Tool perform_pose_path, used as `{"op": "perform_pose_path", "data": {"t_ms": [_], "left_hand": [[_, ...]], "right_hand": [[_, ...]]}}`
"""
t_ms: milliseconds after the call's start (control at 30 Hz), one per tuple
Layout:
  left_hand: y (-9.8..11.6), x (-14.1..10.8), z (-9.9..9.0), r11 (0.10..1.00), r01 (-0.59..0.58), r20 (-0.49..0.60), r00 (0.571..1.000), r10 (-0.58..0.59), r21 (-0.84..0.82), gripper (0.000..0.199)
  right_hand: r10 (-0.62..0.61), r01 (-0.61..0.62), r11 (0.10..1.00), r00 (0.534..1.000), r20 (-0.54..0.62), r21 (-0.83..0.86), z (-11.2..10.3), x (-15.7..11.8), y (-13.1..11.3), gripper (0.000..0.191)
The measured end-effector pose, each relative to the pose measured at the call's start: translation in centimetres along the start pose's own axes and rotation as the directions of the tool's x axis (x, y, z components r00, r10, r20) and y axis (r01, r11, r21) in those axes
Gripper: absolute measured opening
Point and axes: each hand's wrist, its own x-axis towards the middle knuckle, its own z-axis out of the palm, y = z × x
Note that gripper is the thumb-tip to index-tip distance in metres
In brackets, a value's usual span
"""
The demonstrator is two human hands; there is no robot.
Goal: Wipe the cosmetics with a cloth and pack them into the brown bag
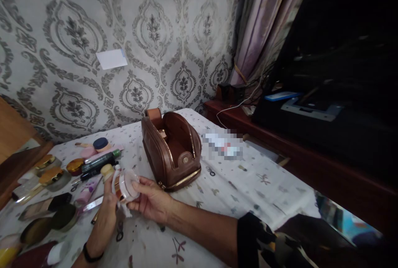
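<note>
A round, clear-walled cosmetic jar [129, 185] with a pale top is held between my two hands above the table. My left hand [107, 208], a black band at its wrist, closes on the jar's left side. From the right, my right hand [154, 199] grips it with the thumb on the rim. Something white and crumpled, perhaps a tissue, shows under the jar; its kind is unclear. Just beyond my hands stands a brown toiletry bag [174, 152], unzipped at the top, with its brown interior showing.
Several cosmetics lie on the left, among them a dark green tube [98, 161], a navy-lidded jar [101, 144] and a gold-lidded jar [51, 175]. A patterned white cloth [217, 193] covers the table. A dark screen [336, 52] stands on the red-brown furniture at right.
</note>
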Motion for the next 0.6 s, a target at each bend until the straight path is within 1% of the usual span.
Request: {"op": "perform_pose_path", "data": {"t_ms": [67,133,233,300,333,400,433,467,500,533,600], "left_hand": [[0.1,0.0,0.2,0.997,-0.018,0.094,0.996,0.011,0.079,0.071],[0.7,0.1,0.2,0.996,-0.006,0.185,0.983,-0.01,0.088,0.071],[1.8,0.6,-0.2,0.994,-0.076,0.214,0.975,0.057,0.081,0.062],[2.2,0.9,-0.6,0.991,-0.092,0.18,0.981,0.075,0.093,0.056],[2.2,1.0,-0.8,0.991,-0.081,0.139,0.988,0.066,0.104,0.055],[2.2,1.0,-1.1,0.99,-0.054,0.017,0.998,0.052,0.127,0.057],[2.2,0.9,-1.2,0.989,-0.055,-0.043,0.997,0.061,0.134,0.056],[2.2,0.8,-1.3,0.986,-0.076,-0.09,0.992,0.09,0.145,0.052],[2.2,0.7,-1.4,0.979,-0.119,-0.111,0.984,0.138,0.163,0.048],[2.2,0.6,-1.5,0.966,-0.179,-0.105,0.974,0.201,0.186,0.042],[2.3,0.4,-1.5,0.921,-0.304,-0.056,0.944,0.326,0.244,0.037]], "right_hand": [[-0.03,0.032,0.999,0.998,-0.06,0.028,-0.2,0.2,-0.2,0.061],[-0.053,0.057,0.998,0.994,-0.092,0.041,-0.4,0.3,-0.2,0.062],[-0.078,0.088,0.993,0.99,-0.119,0.079,-0.4,0.4,-0.1,0.056],[-0.08,0.095,0.99,0.986,-0.144,0.1,-0.3,0.4,0.0,0.052],[-0.075,0.091,0.991,0.985,-0.154,0.099,-0.3,0.4,0.0,0.05],[-0.071,0.088,0.992,0.982,-0.173,0.09,-0.2,0.4,0.1,0.049],[-0.073,0.089,0.993,0.981,-0.179,0.083,-0.1,0.3,0.1,0.05],[-0.075,0.091,0.993,0.98,-0.183,0.077,-0.1,0.3,0.1,0.05],[-0.077,0.09,0.994,0.98,-0.184,0.067,-0.1,0.3,0.1,0.05],[-0.074,0.085,0.995,0.98,-0.182,0.055,-0.1,0.3,0.1,0.05],[-0.064,0.067,0.998,0.983,-0.173,0.014,-0.1,0.2,0.2,0.049]]}}
